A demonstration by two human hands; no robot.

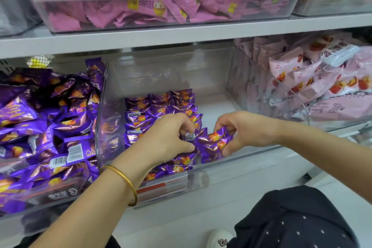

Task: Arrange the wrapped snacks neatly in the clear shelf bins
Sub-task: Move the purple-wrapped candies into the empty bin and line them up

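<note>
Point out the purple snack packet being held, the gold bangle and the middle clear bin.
purple snack packet (213,145): head view, middle of its wrapper.
gold bangle (129,184): head view, middle of the band.
middle clear bin (171,70): head view, bare back wall.

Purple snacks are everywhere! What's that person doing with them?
A person is stocking a shop shelf. The right hand pinches a purple wrapped snack at the front of the middle clear bin, while the left hand pinches the barcode-side snack beside it. Neat rows of the same snacks fill the bin's left part; its right part is bare. A loose pile of them sits in the left bin.
</note>
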